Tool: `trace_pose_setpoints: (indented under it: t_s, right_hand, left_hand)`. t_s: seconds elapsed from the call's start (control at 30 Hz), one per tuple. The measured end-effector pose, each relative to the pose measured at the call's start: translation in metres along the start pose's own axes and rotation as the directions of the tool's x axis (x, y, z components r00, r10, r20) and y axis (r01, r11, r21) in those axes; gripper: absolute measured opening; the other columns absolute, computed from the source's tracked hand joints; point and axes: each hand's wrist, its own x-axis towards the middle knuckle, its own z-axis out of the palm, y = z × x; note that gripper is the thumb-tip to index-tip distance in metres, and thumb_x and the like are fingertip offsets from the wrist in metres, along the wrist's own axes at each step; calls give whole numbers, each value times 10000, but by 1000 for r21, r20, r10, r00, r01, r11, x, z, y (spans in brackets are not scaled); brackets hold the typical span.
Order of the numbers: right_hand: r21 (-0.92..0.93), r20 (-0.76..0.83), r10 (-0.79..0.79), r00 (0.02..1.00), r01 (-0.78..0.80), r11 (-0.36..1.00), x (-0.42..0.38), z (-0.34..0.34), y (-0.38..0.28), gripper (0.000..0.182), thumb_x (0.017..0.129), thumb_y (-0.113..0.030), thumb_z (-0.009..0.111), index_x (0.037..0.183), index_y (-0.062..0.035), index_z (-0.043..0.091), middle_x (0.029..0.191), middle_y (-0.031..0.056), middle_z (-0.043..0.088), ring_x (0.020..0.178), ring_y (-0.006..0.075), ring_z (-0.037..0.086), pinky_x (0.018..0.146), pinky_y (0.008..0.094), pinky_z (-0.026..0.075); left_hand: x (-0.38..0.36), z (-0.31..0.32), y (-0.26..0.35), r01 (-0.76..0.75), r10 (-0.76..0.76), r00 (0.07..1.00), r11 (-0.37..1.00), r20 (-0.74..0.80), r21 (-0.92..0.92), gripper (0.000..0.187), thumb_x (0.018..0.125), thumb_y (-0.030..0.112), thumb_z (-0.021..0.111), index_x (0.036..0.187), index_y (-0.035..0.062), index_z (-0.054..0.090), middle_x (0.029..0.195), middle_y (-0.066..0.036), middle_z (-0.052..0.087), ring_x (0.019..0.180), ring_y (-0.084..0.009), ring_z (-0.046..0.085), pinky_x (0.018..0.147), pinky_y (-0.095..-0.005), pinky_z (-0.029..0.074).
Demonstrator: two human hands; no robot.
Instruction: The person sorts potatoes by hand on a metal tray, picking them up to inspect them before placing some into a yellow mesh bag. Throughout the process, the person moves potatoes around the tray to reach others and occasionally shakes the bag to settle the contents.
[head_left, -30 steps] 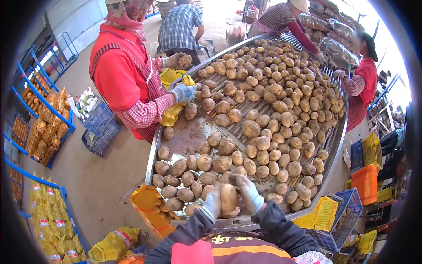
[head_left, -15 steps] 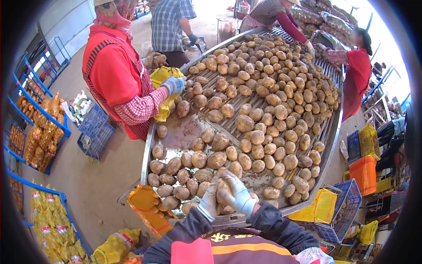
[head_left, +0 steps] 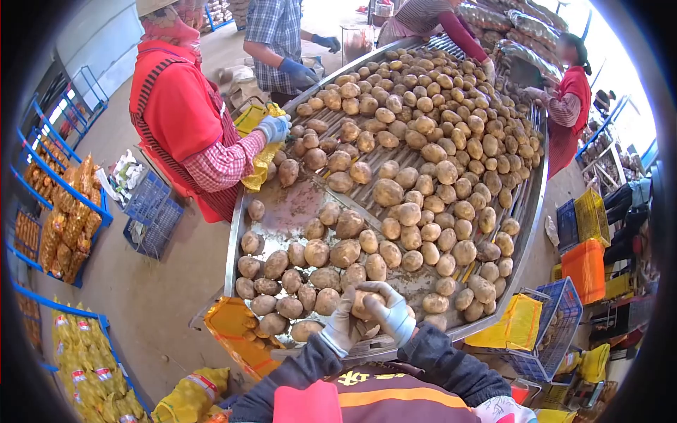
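Observation:
At the near edge of the metal sorting table (head_left: 285, 194), my two gloved hands are closed round one potato (head_left: 368, 304). My left hand (head_left: 340, 326) cups its left side, with the fingers pointing up. My right hand (head_left: 395, 314) wraps the far and right sides, and its thumb lies across the top. Loose potatoes (head_left: 325, 302) lie just left of my hands, and several more sit beyond them. Part of the table under my hands is hidden.
An orange chute (head_left: 236, 331) with potatoes hangs at the near left. A yellow basket (head_left: 509, 326) and a blue crate (head_left: 557, 331) stand right. A person in red (head_left: 180, 120) holds a yellow mesh bag (head_left: 262, 158) at the left side. Other people stand farther back.
My right hand has shifted over the potato, which now shows more between my hands. Across the table, the person in the plaid shirt has turned, and the person at far right has leaned back.

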Motion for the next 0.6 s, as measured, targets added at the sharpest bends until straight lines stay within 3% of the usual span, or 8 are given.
trace_pose_setpoints:
  t_s: [0.03, 0.2, 0.33, 0.4, 0.43, 0.47, 0.53, 0.6]
  right_hand:
    - [-6, -33, -134, 990, 134, 991, -4, 3, -5, 424, 911, -295, 617, 1213, -11, 529, 1105, 62, 614, 1008, 129, 561, 889, 278, 472]
    - [183, -65, -78, 995, 89, 979, 9, -16, 16, 326, 963, -236, 541, 1204, -16, 549, 973, 38, 656, 921, 103, 587, 841, 248, 482]
    - [-207, -248, -217, 944, 167, 964, 11, -5, 16, 331, 959, -243, 526, 1201, -19, 545, 1127, 99, 610, 1020, 175, 568, 891, 308, 465]
    - [-765, 82, -528, 845, 393, 511, 6, 6, 8, 370, 971, -273, 488, 1214, 4, 524, 1142, 132, 598, 1071, 231, 563, 938, 339, 437]
    - [-660, 61, -431, 900, 361, 660, 13, 2, 10, 386, 971, -273, 480, 1232, 10, 513, 1169, 145, 587, 1078, 254, 559, 947, 346, 428]
    - [-663, 57, -431, 901, 357, 658, 20, -5, 12, 386, 971, -273, 480, 1232, 10, 513, 1169, 145, 587, 1078, 254, 559, 947, 346, 428]
    - [-414, -1, 69, 998, -63, 908, 35, -23, 16, 398, 979, -290, 460, 1230, 15, 513, 1201, 146, 571, 1083, 229, 555, 940, 328, 431]
    - [-436, -30, 54, 998, -62, 898, 36, -26, 22, 425, 984, -322, 443, 1239, 12, 509, 1223, 140, 560, 1083, 227, 552, 943, 338, 433]
  left_hand:
    - [-2, 7, -1, -11, 11, 1000, 1000, 5, 0, 452, 917, 405, 571, 1213, 70, 499, 1149, -86, 593, 1022, -216, 616, 851, -356, 559]
    - [-8, 14, 4, -37, 35, 999, 996, 20, 78, 462, 910, 451, 559, 1197, 92, 506, 1117, -79, 604, 1006, -210, 622, 811, -356, 562]
    - [0, 14, 2, -221, 236, 972, 929, -15, 295, 445, 936, 439, 527, 1194, 78, 490, 1082, -70, 603, 991, -184, 615, 820, -326, 544]
    - [10, -1, -4, -240, 258, 966, 899, -1, 367, 487, 917, 466, 540, 1215, 85, 490, 1125, -75, 597, 1036, -209, 601, 861, -348, 525]
    - [15, -8, -8, -263, 283, 959, 861, 20, 435, 529, 898, 493, 553, 1236, 91, 489, 1167, -80, 592, 1080, -233, 588, 902, -370, 507]
    - [12, -2, -9, -260, 278, 960, 863, 23, 433, 529, 898, 493, 553, 1236, 91, 489, 1167, -80, 592, 1080, -233, 588, 902, -370, 507]
    - [3, 17, -5, -47, 52, 999, 929, -4, 366, 521, 910, 482, 534, 1232, 76, 487, 1159, -85, 590, 1043, -236, 598, 893, -369, 507]
    - [0, 22, -5, -37, 62, 996, 931, -58, 362, 527, 919, 495, 504, 1199, 48, 494, 1114, -101, 602, 998, -256, 617, 886, -395, 512]
